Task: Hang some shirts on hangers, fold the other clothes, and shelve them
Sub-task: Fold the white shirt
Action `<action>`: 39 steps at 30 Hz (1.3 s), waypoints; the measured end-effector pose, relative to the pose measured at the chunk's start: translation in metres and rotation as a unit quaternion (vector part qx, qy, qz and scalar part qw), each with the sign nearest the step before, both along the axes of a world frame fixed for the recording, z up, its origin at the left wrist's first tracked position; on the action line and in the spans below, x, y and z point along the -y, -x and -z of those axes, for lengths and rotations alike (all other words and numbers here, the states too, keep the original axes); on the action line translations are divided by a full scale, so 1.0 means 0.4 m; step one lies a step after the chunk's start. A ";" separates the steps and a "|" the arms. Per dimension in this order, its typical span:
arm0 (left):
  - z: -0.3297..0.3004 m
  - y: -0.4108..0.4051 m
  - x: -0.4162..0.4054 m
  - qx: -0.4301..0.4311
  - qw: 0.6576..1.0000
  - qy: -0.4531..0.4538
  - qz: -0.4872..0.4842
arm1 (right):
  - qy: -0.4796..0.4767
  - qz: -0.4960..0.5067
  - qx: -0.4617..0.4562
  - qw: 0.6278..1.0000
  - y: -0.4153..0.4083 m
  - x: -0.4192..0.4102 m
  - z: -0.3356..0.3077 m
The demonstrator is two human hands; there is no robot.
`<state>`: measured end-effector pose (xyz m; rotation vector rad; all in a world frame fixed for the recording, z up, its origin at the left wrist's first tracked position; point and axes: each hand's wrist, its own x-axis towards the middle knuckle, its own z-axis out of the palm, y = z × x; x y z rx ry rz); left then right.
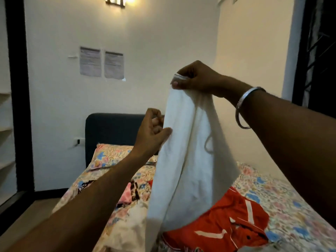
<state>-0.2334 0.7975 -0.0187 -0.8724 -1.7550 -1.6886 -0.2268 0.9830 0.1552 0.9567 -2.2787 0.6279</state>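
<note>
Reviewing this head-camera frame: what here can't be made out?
- White garment: its type; it hangs bunched from the right hand, the left hand pinching its edge.
- Red shirt: partly behind the white garment.
- Wall papers: print too small.
- Shelves: cut off by the left edge.
- Hangers: none in view.

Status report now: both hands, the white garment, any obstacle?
Right hand pinches white garment at top. Left hand pinches its side edge. Garment hangs over bed; red shirt lies underneath.
</note>
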 end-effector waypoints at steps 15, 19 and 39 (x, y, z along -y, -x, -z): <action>0.203 -0.012 0.018 0.161 0.986 -0.020 0.032 | 0.069 0.008 -0.068 0.995 0.022 0.028 -0.077; 0.209 -0.013 0.034 0.225 0.969 -0.054 0.082 | 0.078 0.003 -0.075 0.994 0.009 0.039 -0.099; 0.133 -0.048 0.198 0.375 0.892 0.035 0.251 | 0.110 -0.026 -0.029 0.993 -0.005 0.016 -0.094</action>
